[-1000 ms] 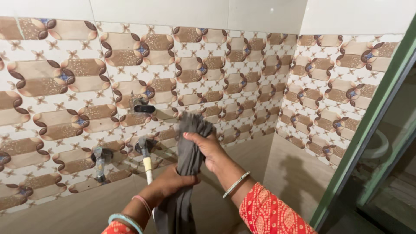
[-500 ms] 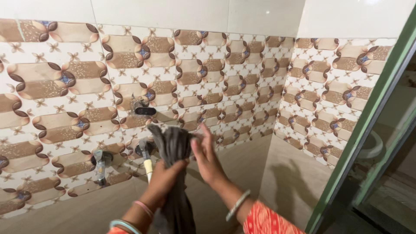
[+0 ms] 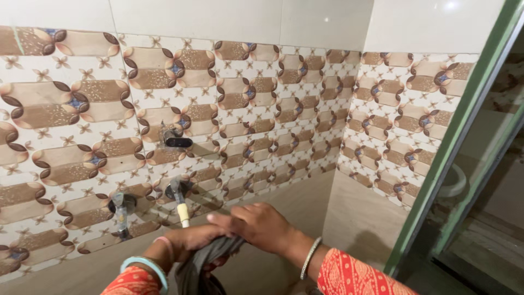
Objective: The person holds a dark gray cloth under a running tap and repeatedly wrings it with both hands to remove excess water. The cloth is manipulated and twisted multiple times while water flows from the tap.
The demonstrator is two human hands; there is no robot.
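Tiled walls closed us into a narrow washroom corner, and we looked down at our own two hands working low in front of us. Nearest, our left hand (image 3: 191, 237) had its grip clenched around a bunched grey cloth (image 3: 204, 265), the fist wrapped about the upper part so the rest hung straight down out of view. Our right hand (image 3: 256, 224) lay flat over the top of that bundle, fingers stretched leftward across the left hand, pressing rather than clasping; its grip was released, palm down on the cloth. Held that way, one hand pinning and one squeezing, the cloth looked to us like it was being wrung over the floor. Bangles (image 3: 310, 258) sat at the right wrist, and a red patterned sleeve (image 3: 355, 276) covered the forearm.

Just beyond the hands, a tap with a pale hose (image 3: 180, 205) stuck out of the wall, with a second tap (image 3: 121, 210) to its left. Higher up sat a dark spout (image 3: 176, 141). Far right, a green door frame (image 3: 458, 142) edged the scene.
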